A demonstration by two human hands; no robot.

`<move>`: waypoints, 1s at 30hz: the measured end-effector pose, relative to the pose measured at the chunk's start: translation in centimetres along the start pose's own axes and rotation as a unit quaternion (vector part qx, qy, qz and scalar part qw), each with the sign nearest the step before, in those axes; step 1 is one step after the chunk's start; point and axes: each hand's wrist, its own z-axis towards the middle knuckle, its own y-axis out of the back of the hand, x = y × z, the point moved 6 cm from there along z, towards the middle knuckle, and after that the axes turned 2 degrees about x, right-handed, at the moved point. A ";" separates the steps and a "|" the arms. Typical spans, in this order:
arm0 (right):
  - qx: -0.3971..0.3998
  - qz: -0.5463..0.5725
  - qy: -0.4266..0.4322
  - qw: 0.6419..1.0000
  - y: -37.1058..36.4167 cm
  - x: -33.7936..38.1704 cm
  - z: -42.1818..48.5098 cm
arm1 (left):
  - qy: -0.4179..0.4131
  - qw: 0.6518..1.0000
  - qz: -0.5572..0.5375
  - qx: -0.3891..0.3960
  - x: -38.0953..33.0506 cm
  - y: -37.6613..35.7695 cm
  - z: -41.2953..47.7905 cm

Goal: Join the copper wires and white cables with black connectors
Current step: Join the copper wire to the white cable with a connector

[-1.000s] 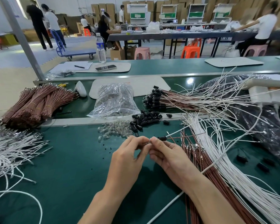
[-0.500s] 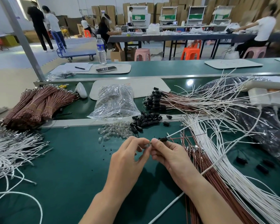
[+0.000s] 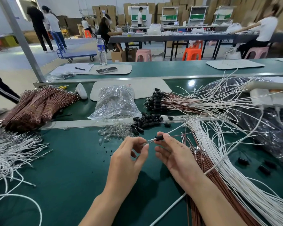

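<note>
Bench (image 3: 72,163); connector (image 3: 159,137) inside right grip (image 3: 175,155)

Both bare forearms reach in from the lower edge and converge toward the middle, hands raised close together, fingertips nearly meeting. The left hand (image 3: 129,159) shows its back, wrist straight, thumb and forefinger pinching a small clear piece (image 3: 145,143) while the other fingers curl loosely beneath. The right hand (image 3: 175,155) faces it, back turned up and to the right, thumb and forefinger pinching a black connector (image 3: 159,137); its lower fingers are half curled toward the left hand.
</note>
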 end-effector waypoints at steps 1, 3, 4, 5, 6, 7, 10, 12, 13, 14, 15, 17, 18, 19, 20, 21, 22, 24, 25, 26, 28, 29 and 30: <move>0.007 -0.008 -0.003 1.000 -0.1 -0.1 -0.1 | 0.001 1.000 -0.001 0.002 0.0 0.0 0.0; 0.022 -0.026 -0.007 0.999 -0.4 -0.1 -0.2 | 0.002 1.000 -0.004 0.007 -0.1 -0.1 0.0; 0.029 -0.032 -0.008 0.999 -0.5 -0.1 -0.2 | 0.003 1.000 -0.005 0.009 -0.1 -0.1 0.0; 0.033 -0.035 -0.008 0.999 -0.6 -0.1 -0.3 | 0.003 1.000 -0.007 0.011 -0.1 -0.1 0.0; 0.037 -0.036 -0.008 0.999 -0.7 -0.1 -0.3 | 0.004 1.000 -0.008 0.013 -0.1 -0.1 0.1; 0.040 -0.036 -0.008 0.999 -0.7 -0.1 -0.3 | 0.004 1.000 -0.009 0.015 -0.1 -0.1 0.1; 0.048 -0.037 -0.009 0.998 -0.9 -0.1 -0.3 | 0.001 1.000 -0.014 0.016 -0.1 -0.1 0.1; 0.055 -0.037 -0.011 0.998 -1.0 -0.1 -0.4 | 0.000 1.000 -0.015 0.017 0.0 -0.1 0.1; 0.060 -0.037 -0.012 0.997 -1.0 -0.1 -0.4 | 0.000 1.000 -0.015 0.017 0.1 -0.1 0.1; 0.065 -0.039 -0.013 0.997 -1.1 -0.2 -0.4 | -0.001 1.000 -0.015 0.017 0.1 -0.1 0.1; 0.070 -0.042 -0.013 0.997 -1.2 -0.2 -0.5 | -0.003 1.000 -0.015 0.018 0.1 -0.1 0.1; 0.079 -0.047 -0.012 0.996 -1.2 -0.3 -0.5 | -0.007 1.000 -0.013 0.017 0.1 -0.1 0.1; 0.083 -0.049 -0.011 0.995 -1.2 -0.3 -0.5 | -0.010 1.000 -0.012 0.016 0.1 -0.1 0.1; 0.085 -0.050 -0.010 0.995 -1.2 -0.3 -0.4 | -0.012 1.000 -0.012 0.015 0.1 -0.1 0.2; 0.088 -0.051 -0.010 0.995 -1.2 -0.4 -0.4 | -0.013 1.000 -0.014 0.015 0.1 -0.1 0.2; 0.090 -0.052 -0.009 0.995 -1.1 -0.4 -0.4 | -0.013 1.000 -0.018 0.016 0.2 -0.1 0.2; 0.091 -0.052 -0.009 0.994 -1.1 -0.4 -0.3 | -0.010 1.000 -0.022 0.018 0.3 -0.2 0.3; 0.093 -0.050 -0.010 0.994 -1.0 -0.5 -0.3 | -0.001 0.999 -0.032 0.018 0.5 -0.1 0.3; 0.094 -0.049 -0.012 0.994 -1.0 -0.6 -0.3 | 0.004 0.999 -0.038 0.016 0.6 -0.1 0.3; 0.096 -0.049 -0.013 0.994 -1.1 -0.6 -0.3 | 0.010 0.999 -0.043 0.013 0.6 -0.1 0.3; 0.099 -0.052 -0.017 0.994 -1.1 -0.8 -0.3 | 0.021 0.998 -0.053 0.012 0.8 -0.1 0.2; 0.100 -0.052 -0.019 0.993 -1.1 -0.8 -0.3 | 0.023 0.998 -0.057 0.013 0.8 -0.2 0.2; 0.101 -0.051 -0.022 0.993 -1.1 -0.9 -0.3 | 0.026 0.998 -0.059 0.012 0.8 -0.1 0.2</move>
